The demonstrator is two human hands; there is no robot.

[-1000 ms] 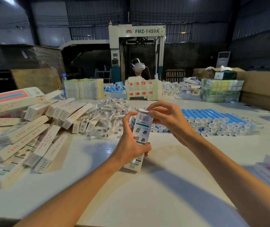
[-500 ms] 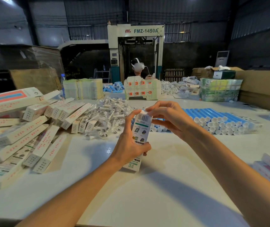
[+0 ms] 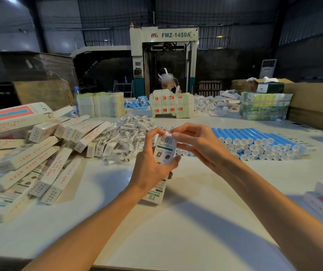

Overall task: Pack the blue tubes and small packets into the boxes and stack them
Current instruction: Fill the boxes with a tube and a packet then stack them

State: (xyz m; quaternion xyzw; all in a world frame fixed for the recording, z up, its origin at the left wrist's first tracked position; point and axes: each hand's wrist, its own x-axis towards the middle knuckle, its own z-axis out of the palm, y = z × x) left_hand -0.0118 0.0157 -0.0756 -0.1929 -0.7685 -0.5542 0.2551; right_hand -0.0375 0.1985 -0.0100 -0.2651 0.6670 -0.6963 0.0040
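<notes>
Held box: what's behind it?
Behind the box lie clear packets, leftward, and blue tubes, rightward. The left hand, right hand and box hide where both piles meet.

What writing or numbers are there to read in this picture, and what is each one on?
"FMZ-1450A": on the header of the pale machine at the back.
Red logo beside that text: too blurred to read.
Held box: a barcode and green print, too small to read.
Piled boxes on the left: red print, too blurred to read.
</notes>
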